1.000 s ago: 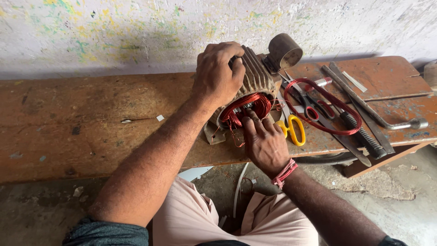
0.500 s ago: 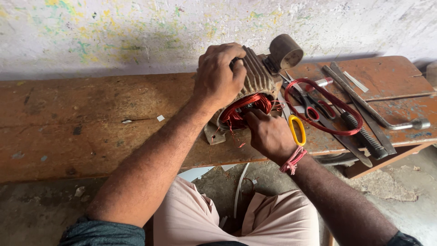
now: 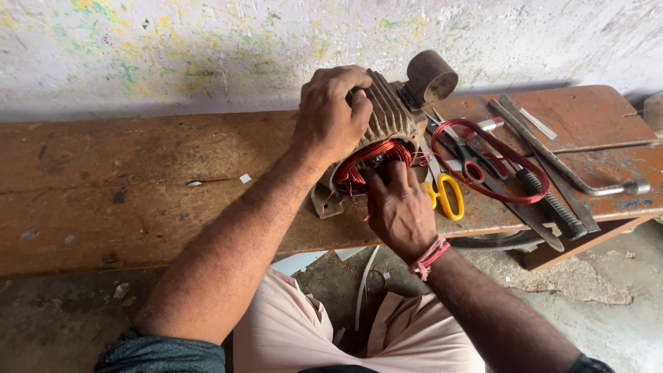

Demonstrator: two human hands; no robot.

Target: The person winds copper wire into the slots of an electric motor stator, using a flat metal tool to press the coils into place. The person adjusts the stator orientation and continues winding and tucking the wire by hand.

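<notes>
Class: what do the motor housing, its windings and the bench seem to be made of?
Housing: probably cast metal, dull grey-brown, ribbed fins.
Windings: likely enamelled copper wire, glossy red-orange strands.
Bench: wood, worn reddish-brown, with grain, scratches and paint flecks.
</notes>
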